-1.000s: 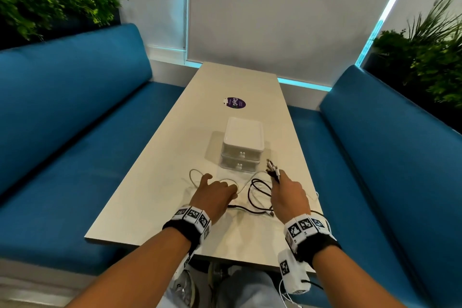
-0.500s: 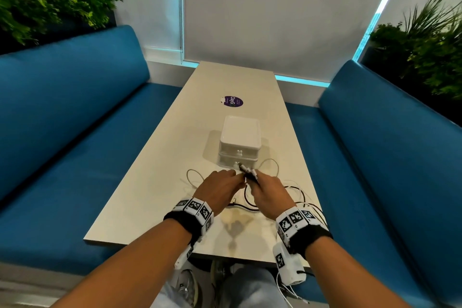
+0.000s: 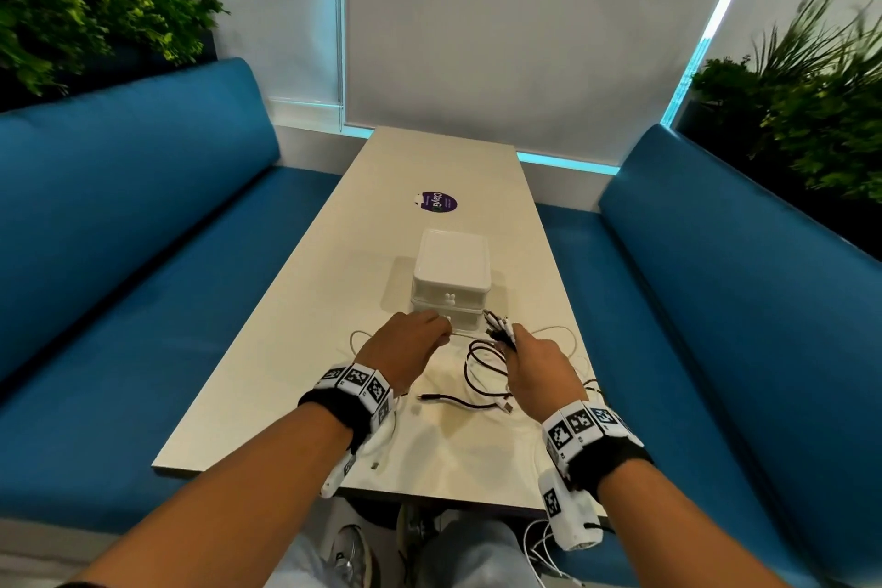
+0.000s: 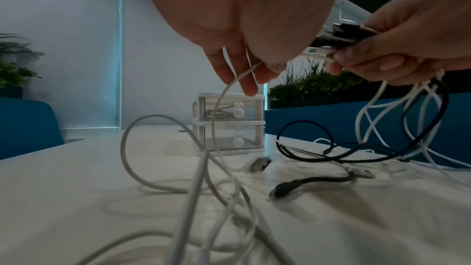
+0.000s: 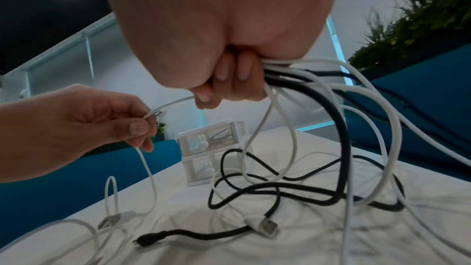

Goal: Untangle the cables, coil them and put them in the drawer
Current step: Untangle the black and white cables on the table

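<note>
Black and white cables lie tangled on the near end of the white table (image 3: pixel 305 301). My right hand (image 3: pixel 530 358) grips a bundle of cable ends (image 3: pixel 498 325), their plugs sticking out past the fingers; black cable (image 5: pixel 339 132) and white cable loops (image 5: pixel 369 148) hang from that fist to the table. My left hand (image 3: pixel 410 339) pinches one white cable (image 4: pixel 229 88) that runs across to the right hand (image 4: pixel 397 47) and droops to the table. The small white two-drawer box (image 3: pixel 451 282) stands just beyond both hands, both drawers closed.
Loose plug ends (image 5: pixel 265 227) lie on the table in front of me. Blue benches (image 3: pixel 119 253) run along both sides of the table. A purple sticker (image 3: pixel 439 202) sits past the drawer box. Plants (image 3: pixel 811 100) stand behind the benches.
My hands met in front of the drawer box half a second ago and have now drawn apart, a white cable stretched between them. The right hand still holds the bundle.
</note>
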Tool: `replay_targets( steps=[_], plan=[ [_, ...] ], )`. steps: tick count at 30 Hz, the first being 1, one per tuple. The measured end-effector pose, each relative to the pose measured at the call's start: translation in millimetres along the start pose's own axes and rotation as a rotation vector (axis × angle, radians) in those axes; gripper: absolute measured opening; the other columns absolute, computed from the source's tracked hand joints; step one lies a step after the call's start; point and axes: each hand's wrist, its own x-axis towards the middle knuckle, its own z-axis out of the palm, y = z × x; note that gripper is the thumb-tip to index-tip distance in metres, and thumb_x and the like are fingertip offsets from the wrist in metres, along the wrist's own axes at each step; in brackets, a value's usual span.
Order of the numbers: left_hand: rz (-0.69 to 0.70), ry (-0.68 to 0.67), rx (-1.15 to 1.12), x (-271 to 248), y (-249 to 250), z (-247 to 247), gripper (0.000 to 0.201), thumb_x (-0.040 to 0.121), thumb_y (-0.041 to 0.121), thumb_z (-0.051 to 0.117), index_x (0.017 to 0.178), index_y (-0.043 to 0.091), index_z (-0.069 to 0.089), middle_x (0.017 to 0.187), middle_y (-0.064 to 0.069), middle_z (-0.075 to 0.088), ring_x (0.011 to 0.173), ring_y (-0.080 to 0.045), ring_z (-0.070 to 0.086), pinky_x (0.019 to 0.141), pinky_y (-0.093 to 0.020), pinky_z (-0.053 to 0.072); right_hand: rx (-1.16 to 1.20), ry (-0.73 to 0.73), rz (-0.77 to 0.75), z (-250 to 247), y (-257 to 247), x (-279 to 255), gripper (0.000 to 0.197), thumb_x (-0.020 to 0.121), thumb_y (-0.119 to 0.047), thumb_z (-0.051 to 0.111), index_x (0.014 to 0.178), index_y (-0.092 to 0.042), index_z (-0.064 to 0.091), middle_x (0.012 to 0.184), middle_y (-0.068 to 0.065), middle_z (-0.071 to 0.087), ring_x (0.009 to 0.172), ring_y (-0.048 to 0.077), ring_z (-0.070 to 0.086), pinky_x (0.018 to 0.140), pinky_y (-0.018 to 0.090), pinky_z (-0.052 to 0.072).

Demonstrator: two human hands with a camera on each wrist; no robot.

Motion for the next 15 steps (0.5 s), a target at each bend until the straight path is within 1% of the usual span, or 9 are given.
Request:
replay_targets(
  steps=[3,6,9,10,13,15],
  plan=[
    [-0.005,0.022,0.042,4,-5,-1,0.015,0.102,0.017,0.048,0.102,0.017,0.063,0.095,-0.001,0.063,0.078,-0.029,0.059,0.07,-0.031,0.032,0.018,0.022,0.044,-5,9,-1,0.023,0.101,-0.037,0.036,0.109,-0.019,0.047,0.085,0.01,0.063,0.075,0.032,0.061,0.067,0.042,0.053],
    [0.011,0.011,0.053,8,-2,-6,0.018,0.103,0.016,0.043,0.108,0.016,0.061,0.099,-0.002,0.062,0.083,-0.029,0.058,0.073,-0.03,0.032,0.004,0.038,0.047,-7,15,-4,0.023,0.101,-0.038,0.036,0.108,-0.019,0.046,0.084,0.009,0.063,0.075,0.032,0.062,0.067,0.042,0.052],
    [0.0,-0.002,0.138,10,1,-10,0.023,0.101,0.017,0.036,0.11,0.019,0.057,0.103,0.0,0.059,0.093,-0.025,0.056,0.085,-0.034,0.035,-0.022,0.038,0.054,-5,19,-5,0.022,0.102,-0.038,0.035,0.106,-0.019,0.046,0.084,0.009,0.063,0.076,0.033,0.061,0.067,0.042,0.052],
    [-0.008,0.011,0.166,10,1,-12,0.022,0.1,0.019,0.037,0.109,0.02,0.058,0.102,0.0,0.058,0.093,-0.025,0.056,0.086,-0.036,0.036,-0.04,0.032,0.07,-5,21,-5,0.022,0.102,-0.037,0.035,0.104,-0.018,0.046,0.081,0.008,0.06,0.076,0.033,0.061,0.067,0.041,0.052],
    [-0.047,0.023,0.189,5,-5,-15,0.016,0.101,0.023,0.046,0.106,0.021,0.061,0.096,0.0,0.057,0.084,-0.027,0.058,0.08,-0.037,0.036,-0.096,0.025,0.158,-2,31,-6,0.022,0.101,-0.036,0.038,0.1,-0.017,0.049,0.074,0.005,0.052,0.072,0.03,0.059,0.065,0.037,0.052],
    [-0.051,-0.025,0.184,-1,-5,-16,0.015,0.102,0.027,0.046,0.109,0.023,0.059,0.097,0.0,0.054,0.078,-0.028,0.058,0.069,-0.034,0.035,-0.112,0.001,0.194,0,34,-6,0.02,0.1,-0.033,0.039,0.1,-0.017,0.051,0.075,0.004,0.052,0.072,0.029,0.059,0.066,0.036,0.052]
  ],
)
